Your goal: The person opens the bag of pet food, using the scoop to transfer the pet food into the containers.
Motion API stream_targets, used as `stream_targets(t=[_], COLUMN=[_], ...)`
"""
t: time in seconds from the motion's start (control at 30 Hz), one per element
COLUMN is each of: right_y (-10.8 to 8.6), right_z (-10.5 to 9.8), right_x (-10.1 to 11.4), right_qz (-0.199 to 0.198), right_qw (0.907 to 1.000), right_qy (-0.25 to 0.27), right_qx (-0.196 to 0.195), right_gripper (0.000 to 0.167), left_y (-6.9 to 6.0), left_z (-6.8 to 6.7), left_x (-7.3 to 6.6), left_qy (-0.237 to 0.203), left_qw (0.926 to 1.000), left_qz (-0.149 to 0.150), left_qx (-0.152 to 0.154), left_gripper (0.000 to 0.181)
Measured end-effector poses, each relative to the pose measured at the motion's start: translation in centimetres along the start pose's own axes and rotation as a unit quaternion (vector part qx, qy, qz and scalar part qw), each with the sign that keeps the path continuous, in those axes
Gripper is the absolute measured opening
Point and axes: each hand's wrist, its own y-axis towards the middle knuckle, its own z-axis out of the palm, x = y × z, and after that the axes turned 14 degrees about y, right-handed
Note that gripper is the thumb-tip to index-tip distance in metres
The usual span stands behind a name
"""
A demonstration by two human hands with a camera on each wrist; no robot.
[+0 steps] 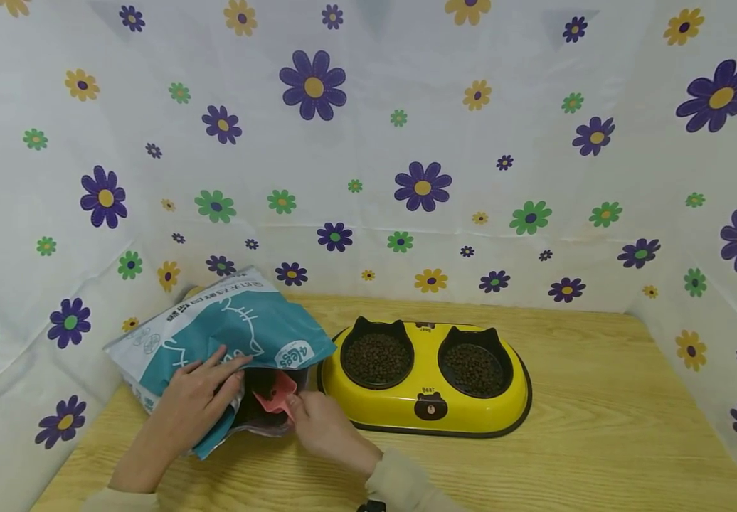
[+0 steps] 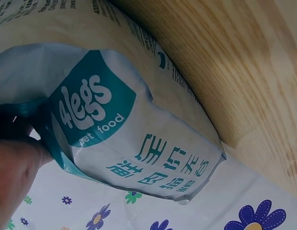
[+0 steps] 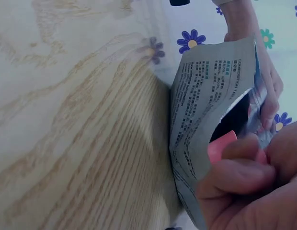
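A teal and white pet food bag [image 1: 250, 327] lies tilted on the table at the left, its mouth facing the person. At that mouth my left hand [image 1: 192, 402] grips the bag's edge, with some fingers spread over the teal face. The left wrist view shows the bag's printed side [image 2: 153, 143]. My right hand [image 1: 326, 430] holds a pink scoop [image 1: 279, 392] by its handle, the scoop's head inside the bag's opening. Dark kibble shows around the scoop. In the right wrist view the curled fingers hide most of the scoop [image 3: 222, 146].
Right of the bag stands a yellow double pet feeder [image 1: 400, 412] with a bear print. Its left black bowl [image 1: 378, 355] and right black bowl [image 1: 474, 366] both hold brown kibble. A flower-patterned sheet [image 1: 368, 142] hangs behind and beside the wooden table [image 1: 599, 427].
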Motion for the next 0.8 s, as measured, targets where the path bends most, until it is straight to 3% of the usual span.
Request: stream_targets(t=[0.2, 0.33, 0.43, 0.6, 0.8], right_y=[-0.7, -1.2, -1.5, -1.7, -1.6], right_z=[-0.6, -0.9, -1.1, -1.3, -1.4], right_x=[0.0, -0.2, -0.5, -1.0, -1.4], right_qz=[0.038, 0.078, 0.097, 0.138, 0.155], right_qw=[0.9977, 0.9891, 0.9765, 0.9444, 0.9332], right_qy=[0.028, 0.077, 0.139, 0.236, 0.259], right_qx=[0.049, 0.099, 0.133, 0.182, 0.195], right_gripper=[0.038, 0.035, 0.031, 0.026, 0.025], left_y=[0.0, -0.1, -0.1, -0.1, -0.2], left_z=[0.0, 0.0, 0.1, 0.1, 0.2], left_x=[0.0, 0.0, 0.0, 0.0, 0.1], left_qy=[0.002, 0.004, 0.002, 0.0, -0.002], left_qw=[1.0, 1.0, 1.0, 1.0, 0.9999], left_qz=[0.001, -0.001, 0.0, 0.0, 0.002], left_qx=[0.003, 0.005, -0.001, -0.006, -0.01], left_gripper=[0.032, 0.032, 0.032, 0.031, 0.031])
